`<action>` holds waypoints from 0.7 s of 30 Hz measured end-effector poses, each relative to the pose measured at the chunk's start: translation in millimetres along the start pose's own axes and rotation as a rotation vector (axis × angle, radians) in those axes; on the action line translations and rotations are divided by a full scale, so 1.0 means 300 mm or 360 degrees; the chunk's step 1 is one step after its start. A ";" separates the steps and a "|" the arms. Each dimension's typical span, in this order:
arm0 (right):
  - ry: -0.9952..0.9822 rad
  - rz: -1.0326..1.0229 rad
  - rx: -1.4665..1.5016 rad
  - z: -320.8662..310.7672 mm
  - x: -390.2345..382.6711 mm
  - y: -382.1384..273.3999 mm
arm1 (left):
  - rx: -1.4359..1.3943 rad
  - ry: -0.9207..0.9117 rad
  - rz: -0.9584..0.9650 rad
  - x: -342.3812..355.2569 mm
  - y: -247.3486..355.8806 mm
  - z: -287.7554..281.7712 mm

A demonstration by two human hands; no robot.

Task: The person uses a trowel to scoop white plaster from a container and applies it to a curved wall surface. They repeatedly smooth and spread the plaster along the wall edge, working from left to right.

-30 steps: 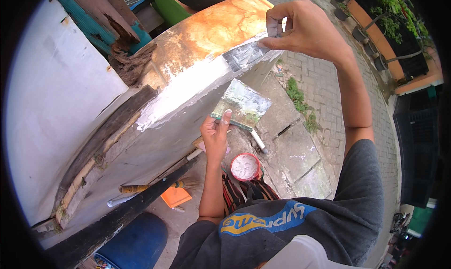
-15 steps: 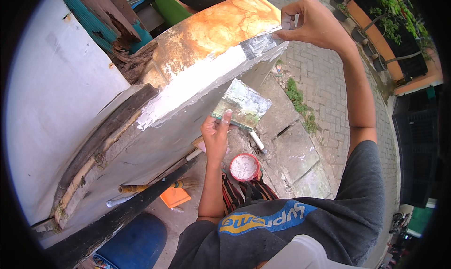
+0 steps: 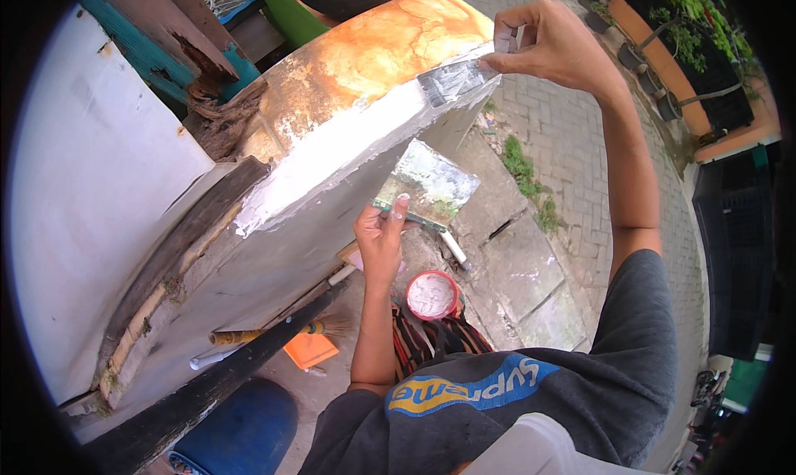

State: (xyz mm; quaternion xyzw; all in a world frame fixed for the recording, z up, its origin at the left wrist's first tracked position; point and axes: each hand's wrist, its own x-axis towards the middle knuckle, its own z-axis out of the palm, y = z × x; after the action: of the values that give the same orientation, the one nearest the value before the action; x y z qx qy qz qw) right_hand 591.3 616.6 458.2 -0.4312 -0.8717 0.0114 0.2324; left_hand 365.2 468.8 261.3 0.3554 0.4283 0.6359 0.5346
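Scraper point(image 3: 452, 85) is resting against the white-coated edge point(image 3: 340, 160) of a wall point(image 3: 290, 264).
The right hand point(image 3: 555, 48) is pinching this flat grey blade between thumb and fingers; the left hand point(image 3: 381, 241) is gripping a paste-smeared board point(image 3: 429, 179) lower down, and a red tub point(image 3: 455, 300) is holding white paste point(image 3: 430, 296) below.

With my right hand point(image 3: 554, 50) I pinch a thin gray blade point(image 3: 452, 83) flat against the white-coated edge point(image 3: 332, 160) of the wall, just below its orange-stained top point(image 3: 373, 48). My left hand point(image 3: 381, 241) grips a paste-smeared square board point(image 3: 427, 181), thumb over its near edge. Below it I see a red bucket point(image 3: 456, 303) of whitish paste point(image 3: 431, 294), with an orange plastic piece point(image 3: 310, 351) and a blue drum point(image 3: 245, 425) farther left.
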 end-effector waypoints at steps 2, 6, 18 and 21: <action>-0.0095 0.0058 -0.0070 -0.006 0.017 -0.032 | -0.0010 -0.0003 0.0007 0.001 -0.007 0.006; -0.0101 0.0117 -0.0052 -0.003 0.022 -0.001 | -0.0012 -0.0003 0.0021 0.004 -0.006 0.007; -0.0153 0.0374 0.0008 -0.067 -0.003 0.213 | 0.0020 -0.0018 0.0024 -0.004 0.015 -0.016; -0.0211 0.0320 0.0148 -0.066 0.003 0.200 | 0.0026 0.0001 0.0017 -0.012 0.022 0.007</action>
State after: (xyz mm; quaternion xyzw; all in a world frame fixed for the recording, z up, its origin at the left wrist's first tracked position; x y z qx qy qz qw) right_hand 643.7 651.4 463.0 -0.5034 -0.8362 0.1035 0.1917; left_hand 365.1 465.2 268.1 0.3619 0.4318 0.6354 0.5281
